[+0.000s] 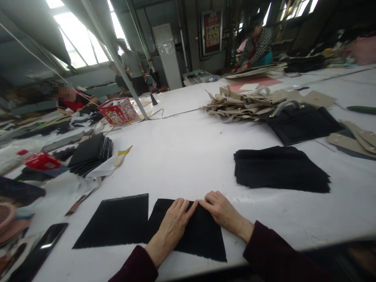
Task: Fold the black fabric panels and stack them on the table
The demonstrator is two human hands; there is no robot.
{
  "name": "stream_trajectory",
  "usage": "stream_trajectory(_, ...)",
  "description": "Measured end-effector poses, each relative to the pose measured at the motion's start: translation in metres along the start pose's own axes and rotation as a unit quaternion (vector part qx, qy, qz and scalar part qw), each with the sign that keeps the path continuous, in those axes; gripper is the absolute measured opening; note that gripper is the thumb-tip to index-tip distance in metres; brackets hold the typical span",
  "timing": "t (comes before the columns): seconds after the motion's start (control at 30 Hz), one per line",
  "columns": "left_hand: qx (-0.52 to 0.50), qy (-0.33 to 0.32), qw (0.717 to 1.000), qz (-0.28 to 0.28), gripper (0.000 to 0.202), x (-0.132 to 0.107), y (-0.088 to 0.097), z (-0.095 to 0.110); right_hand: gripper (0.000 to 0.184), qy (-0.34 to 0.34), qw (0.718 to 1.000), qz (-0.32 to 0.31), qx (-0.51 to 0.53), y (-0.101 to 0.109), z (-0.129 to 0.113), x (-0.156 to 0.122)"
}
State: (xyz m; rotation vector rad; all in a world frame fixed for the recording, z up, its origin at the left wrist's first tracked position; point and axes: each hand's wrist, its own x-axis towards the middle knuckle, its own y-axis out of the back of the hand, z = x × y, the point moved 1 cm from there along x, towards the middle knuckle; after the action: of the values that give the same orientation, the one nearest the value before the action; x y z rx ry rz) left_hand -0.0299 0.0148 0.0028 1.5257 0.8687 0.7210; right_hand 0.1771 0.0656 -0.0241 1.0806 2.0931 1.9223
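My left hand [174, 224] lies flat, fingers stretched out, on a black fabric piece [202, 239] near the front edge of the white table [188, 156]. My right hand [220, 209] rests at that piece's top right corner, fingers slightly curled and pressing on the cloth. The fingertips of the two hands almost meet at the piece's upper edge. A second black fabric piece [116, 221] lies just to the left, its edge touching the first. A stack of black fabric pieces [279, 169] sits further away to the right.
A black bag [302, 123] and a heap of beige cut parts [243, 102] lie at the back right. Folded black material [91, 153], a red box [118, 111] and a dark phone [38, 250] are on the left. Other people work at the far ends.
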Motion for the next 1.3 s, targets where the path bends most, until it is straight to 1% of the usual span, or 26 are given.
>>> stream_trajectory(0.13, -0.016, -0.017, 1.000, 0.016, 0.064, 0.003, -0.001, 0.003, 0.026, 0.000, 1.000, -0.003, -0.004, 0.005, 0.001, -0.003)
stream_trajectory(0.23, -0.026, -0.022, 0.999, 0.012, 0.062, 0.004, 0.000, 0.006, 0.024, -0.004, 1.000, -0.009, -0.005, 0.009, 0.002, -0.006)
stream_trajectory(0.43, -0.018, -0.011, 1.000, -0.003, 0.067, 0.009, 0.002, 0.013, 0.027, 0.003, 1.000, -0.001, -0.012, 0.012, 0.003, -0.009)
stream_trajectory(0.63, -0.049, -0.030, 0.998, 0.014, 0.064, 0.012, -0.002, 0.015, 0.022, 0.016, 0.999, 0.006, -0.043, 0.016, 0.002, -0.012)
stream_trajectory(0.77, -0.059, -0.030, 0.998, 0.013, 0.069, 0.013, -0.003, 0.018, 0.022, 0.011, 0.999, -0.004, -0.053, 0.017, 0.000, -0.015)
stream_trajectory(0.93, -0.042, -0.023, 0.999, 0.009, 0.072, 0.015, -0.002, 0.021, 0.019, 0.000, 0.999, -0.002, -0.052, 0.017, 0.001, -0.018)
stream_trajectory(1.0, -0.036, -0.027, 0.999, 0.009, 0.071, 0.016, -0.003, 0.021, 0.018, -0.012, 0.999, 0.001, -0.042, 0.018, 0.001, -0.021)
stream_trajectory(1.13, -0.051, -0.041, 0.998, 0.014, 0.066, 0.017, -0.002, 0.019, 0.019, -0.071, 0.997, 0.011, -0.004, 0.024, -0.007, -0.028)
stream_trajectory(1.3, -0.097, -0.038, 0.994, -0.009, 0.060, 0.024, 0.007, 0.017, 0.018, -0.115, 0.993, -0.001, 0.030, 0.025, -0.022, -0.036)
